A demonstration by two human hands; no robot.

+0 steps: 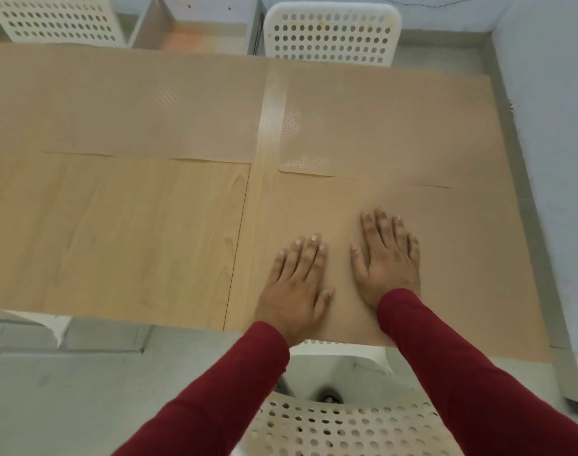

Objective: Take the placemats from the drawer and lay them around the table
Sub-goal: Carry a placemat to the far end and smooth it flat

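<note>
Three tan placemats lie flat on the light wooden table (116, 232). One placemat (133, 103) covers the far left part, a second placemat (389, 126) the far right part. The third placemat (462, 258) lies at the near right, up to the table's front edge. My left hand (297, 284) and my right hand (388, 255) rest palm down on this near mat, side by side, fingers spread and flat, holding nothing. Both arms wear dark red sleeves.
A white perforated chair (330, 31) stands behind the table at the far right, another chair (57, 18) at the far left. A third chair (340, 426) is right below my arms. The near left part of the table shows bare wood. A wall runs along the right.
</note>
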